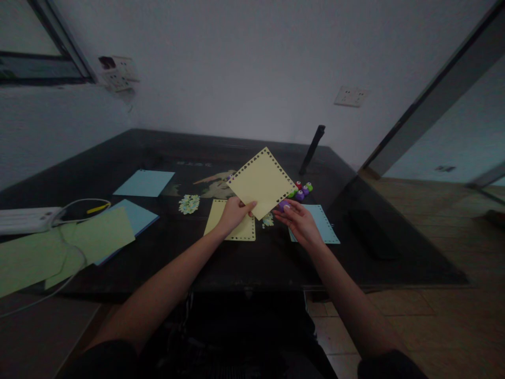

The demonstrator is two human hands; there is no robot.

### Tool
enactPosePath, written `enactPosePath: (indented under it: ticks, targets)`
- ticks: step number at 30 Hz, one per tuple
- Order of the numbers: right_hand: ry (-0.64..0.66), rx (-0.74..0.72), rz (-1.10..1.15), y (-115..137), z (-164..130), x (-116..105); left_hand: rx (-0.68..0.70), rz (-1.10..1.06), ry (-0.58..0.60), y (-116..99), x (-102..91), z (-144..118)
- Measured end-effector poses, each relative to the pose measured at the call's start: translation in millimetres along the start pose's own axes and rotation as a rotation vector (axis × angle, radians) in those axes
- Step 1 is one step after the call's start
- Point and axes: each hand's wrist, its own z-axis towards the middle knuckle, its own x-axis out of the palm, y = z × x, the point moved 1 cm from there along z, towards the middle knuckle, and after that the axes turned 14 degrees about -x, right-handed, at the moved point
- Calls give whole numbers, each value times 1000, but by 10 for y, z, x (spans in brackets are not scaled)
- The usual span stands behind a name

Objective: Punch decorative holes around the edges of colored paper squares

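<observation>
My left hand [233,212] pinches the near corner of a yellow paper square [262,181] and holds it up above the dark table [165,252]; small holes run along all its edges. My right hand [298,218] grips a purple paper punch [283,205] at the sheet's lower right edge. Under my left hand lies a second yellow punched sheet [221,221]. A light blue punched sheet [325,223] lies flat under and beside my right hand. A pile of punched paper bits [189,204] sits left of the yellow sheets.
Several small coloured punches [303,189] stand behind the raised sheet. A blue sheet [144,182] lies further left, and green [79,237] and blue sheets [136,215] overlap at the left edge beside a white power strip [27,218] with its cable. A dark stand [311,150] leans at the back.
</observation>
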Motion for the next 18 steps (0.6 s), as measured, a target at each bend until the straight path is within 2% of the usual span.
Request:
enactPosePath:
  ticks: [7,18]
  targets:
    - [5,-13,-23,-27,-1,-15,-12,-40,-9,11,25,1]
    - [-9,30,3,-18,-7,-1,54,71,32,19,57,-25]
